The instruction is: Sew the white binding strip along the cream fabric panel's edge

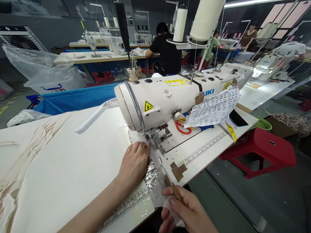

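A white sewing machine [155,100] stands on the white table, its needle area low at the front. My left hand [136,161] is closed on thin white fabric just in front of the needle area, with its fingertips partly hidden. At the table's front edge my right hand [182,207] pinches the brown handle [177,193] of a thin metal tool that points up toward the machine. Sheer white fabric [159,191] runs from the machine down beside the tool and hangs into my right hand.
Crumpled cream fabric [31,155] lies at the left. Red scissors [182,128], a handwritten sheet [213,108], a phone [238,118] and a yellow tape measure [231,132] are at the right, above a red stool [262,149]. People sit at machines behind.
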The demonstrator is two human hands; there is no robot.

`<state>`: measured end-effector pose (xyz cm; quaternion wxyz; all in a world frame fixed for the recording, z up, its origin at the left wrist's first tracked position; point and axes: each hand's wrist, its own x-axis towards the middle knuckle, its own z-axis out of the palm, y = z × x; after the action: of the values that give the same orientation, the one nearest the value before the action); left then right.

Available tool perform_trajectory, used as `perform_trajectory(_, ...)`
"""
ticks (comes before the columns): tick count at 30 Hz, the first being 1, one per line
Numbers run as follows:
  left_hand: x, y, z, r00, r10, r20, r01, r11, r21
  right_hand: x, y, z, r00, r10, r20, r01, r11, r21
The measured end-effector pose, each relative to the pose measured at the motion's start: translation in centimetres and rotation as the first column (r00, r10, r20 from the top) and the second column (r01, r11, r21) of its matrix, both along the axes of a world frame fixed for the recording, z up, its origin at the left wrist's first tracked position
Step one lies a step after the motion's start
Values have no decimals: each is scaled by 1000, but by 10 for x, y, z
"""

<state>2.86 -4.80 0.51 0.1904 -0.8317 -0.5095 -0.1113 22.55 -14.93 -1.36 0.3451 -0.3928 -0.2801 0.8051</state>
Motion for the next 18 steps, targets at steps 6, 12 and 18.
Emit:
perform_trajectory(6, 0, -7, -4, 994, -36, 101, 43, 997, -67, 14, -7, -8, 963, -71, 260, -4, 962, 274)
perform_trajectory(12, -5, 2, -13, 981, -56, 186, 66, 997, -45, 23, -1, -15, 900, -77, 430, -115, 907, 405)
perform_trajectory(18, -11, 8, -17, 984, -58, 170, 55, 998, 26, 21, 4, -8, 883, -39, 468, -198, 873, 446)
